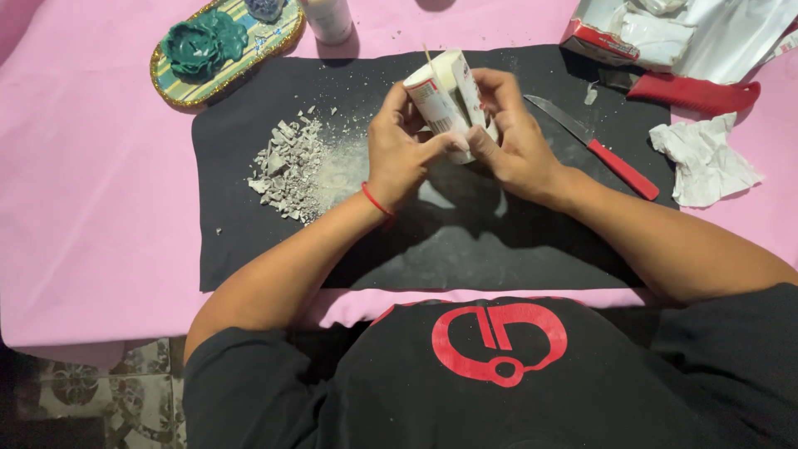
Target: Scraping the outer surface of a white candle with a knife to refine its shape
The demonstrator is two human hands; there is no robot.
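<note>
Both hands are gripping a white cylindrical tube with red and grey print [443, 98], holding it tilted above the middle of a black rectangular mat [465, 249] that is lying on the pink-covered worktop [91, 199]. The left hand [399, 154], wearing a thin red wrist cord [376, 201], is closing its fingers round the tube's lower left side; the right hand [511, 141] is wrapping round its right side. A thin wooden stick [427, 54] is projecting past the tube's upper end. A pile of grey crumbled fragments and powder [291, 166] is lying on the mat, left of the hands. A red-handled knife [594, 148] is lying to their right, near a crumpled white tissue [706, 162].
</note>
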